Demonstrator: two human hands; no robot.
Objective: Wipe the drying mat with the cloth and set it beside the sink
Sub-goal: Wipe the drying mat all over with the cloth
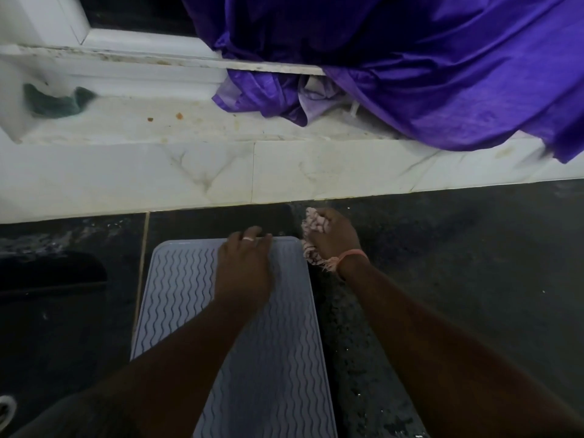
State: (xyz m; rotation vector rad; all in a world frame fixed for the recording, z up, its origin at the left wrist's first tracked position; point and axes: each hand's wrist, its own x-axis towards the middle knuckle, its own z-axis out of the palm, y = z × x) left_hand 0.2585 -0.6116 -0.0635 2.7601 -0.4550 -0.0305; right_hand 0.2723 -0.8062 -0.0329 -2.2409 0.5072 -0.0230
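Observation:
A grey drying mat (177, 292) with wavy ridges lies flat on the dark counter, its long side running toward me. My left hand (245, 263) rests on the mat's far end, fingers curled over the far edge, a ring on one finger. Just past the mat's far right corner, my right hand (331, 238) is closed around a bunched pink-and-white cloth (311, 229), which pokes out above and below the fist. An orange band circles that wrist. The cloth sits off the mat, on the counter.
A dark sink basin (53, 279) opens at the left of the mat. A white marble ledge (196, 172) runs behind the counter, with a purple curtain (426, 74) draped over its right part and a green rag (57, 102) at far left.

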